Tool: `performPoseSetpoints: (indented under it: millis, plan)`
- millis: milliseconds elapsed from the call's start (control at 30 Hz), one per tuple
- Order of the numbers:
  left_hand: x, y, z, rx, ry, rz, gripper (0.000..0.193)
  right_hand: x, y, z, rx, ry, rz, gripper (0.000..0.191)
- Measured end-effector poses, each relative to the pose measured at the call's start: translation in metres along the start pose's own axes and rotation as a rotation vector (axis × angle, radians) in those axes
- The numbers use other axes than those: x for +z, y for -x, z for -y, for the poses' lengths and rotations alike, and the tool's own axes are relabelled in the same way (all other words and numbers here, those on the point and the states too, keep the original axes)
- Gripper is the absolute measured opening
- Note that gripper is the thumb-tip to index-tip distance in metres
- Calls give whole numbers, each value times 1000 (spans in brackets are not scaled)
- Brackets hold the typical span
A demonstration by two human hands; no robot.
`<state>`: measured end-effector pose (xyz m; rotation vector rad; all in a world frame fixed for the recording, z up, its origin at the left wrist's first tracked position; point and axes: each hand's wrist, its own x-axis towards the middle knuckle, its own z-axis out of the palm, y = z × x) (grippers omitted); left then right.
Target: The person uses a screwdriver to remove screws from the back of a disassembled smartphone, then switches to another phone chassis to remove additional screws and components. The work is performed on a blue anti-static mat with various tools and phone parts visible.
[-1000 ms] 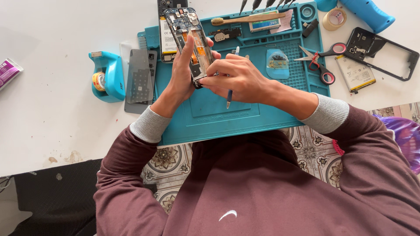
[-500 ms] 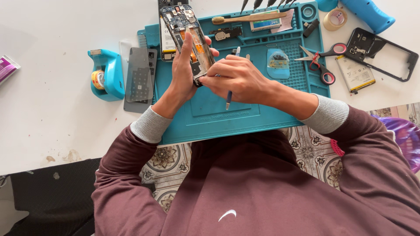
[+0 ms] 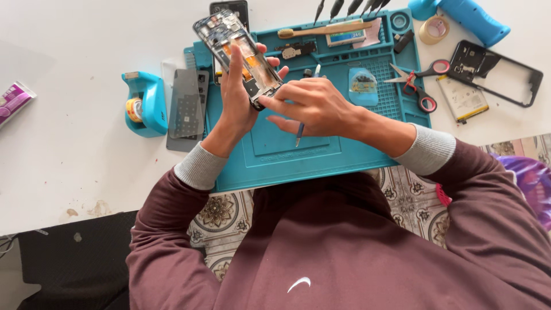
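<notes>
My left hand [image 3: 238, 95] grips an opened smartphone [image 3: 236, 54], back cover off, with circuit parts and an orange strip showing. It is tilted above the teal repair mat [image 3: 275, 155]. My right hand [image 3: 313, 106] touches the phone's lower end with its fingertips. A thin blue-tipped tool [image 3: 303, 123] pokes out under that hand, which holds it against the palm.
On the mat's far side lie a wooden brush [image 3: 324, 30], scissors [image 3: 416, 80] and small parts. A teal tape dispenser [image 3: 143, 103] and a dark panel [image 3: 186, 109] sit left. A phone frame [image 3: 499, 72], battery [image 3: 462, 97], tape roll [image 3: 434, 28] and blue tool [image 3: 468, 17] lie right.
The phone has tilted slightly in my left hand. My right hand's fingers have shifted at its lower end.
</notes>
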<state>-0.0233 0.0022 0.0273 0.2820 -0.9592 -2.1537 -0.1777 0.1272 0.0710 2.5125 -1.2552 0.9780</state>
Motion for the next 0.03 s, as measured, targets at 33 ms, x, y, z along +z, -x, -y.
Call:
performPoseSetpoints:
  millis: [33]
  plan:
    - [-1, -2, -1, 23, -11, 8, 51, 0, -1, -2, 33, -19, -10, 39]
